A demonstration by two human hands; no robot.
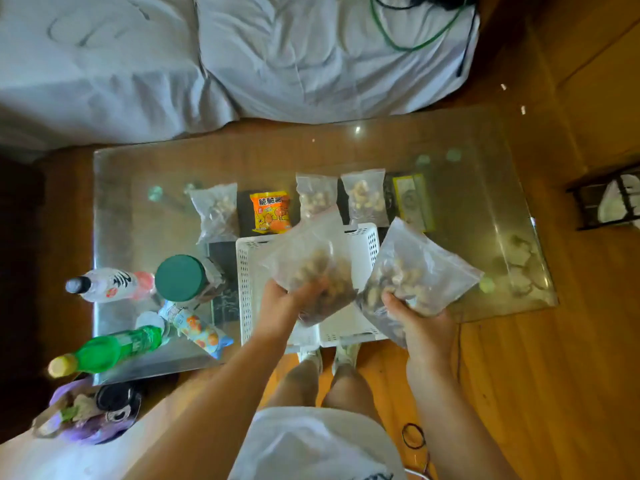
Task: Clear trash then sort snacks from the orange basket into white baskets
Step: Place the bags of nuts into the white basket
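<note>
Centre frame: one clear nut bag is gripped by left hand, another nut bag by right hand, above white basket.

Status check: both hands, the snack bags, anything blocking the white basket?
Left hand holds clear snack bag; right hand holds second bag. Both above white basket. Nothing blocking the drop; four packets still on glass table.

1. Warm, dim light tinted the floor orange.
2. Small glare spots dotted the glass tabletop beyond the hands.
3. Wide-angle distortion bent the edges.
4. Everything looked soft; the far-left corner fell dark.
</note>
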